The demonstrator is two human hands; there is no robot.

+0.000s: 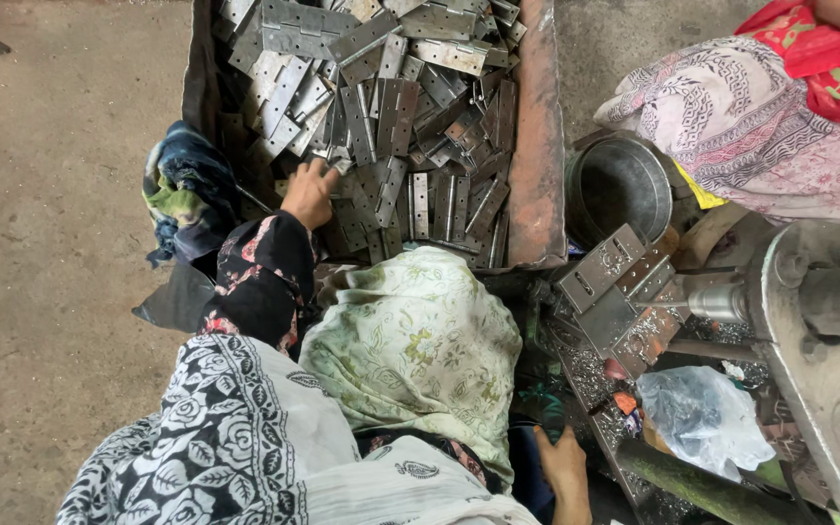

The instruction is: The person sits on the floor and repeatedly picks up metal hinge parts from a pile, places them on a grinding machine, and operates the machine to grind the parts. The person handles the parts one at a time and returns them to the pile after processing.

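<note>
My left hand reaches into a rusty metal crate heaped with several grey metal hinges; its fingers rest on the hinges at the crate's near left, and whether they grip one I cannot tell. My right hand is low at the bottom edge, beside a ledge strewn with metal shavings, fingers loosely apart and holding nothing visible. A hinge lies on the machine bed to the right. My knee under green floral cloth sits between the hands.
A round steel bowl stands right of the crate. A grey machine with a spindle fills the right side. A clear plastic bag lies below it. Another person in patterned cloth sits at the top right. A crumpled rag lies left of the crate.
</note>
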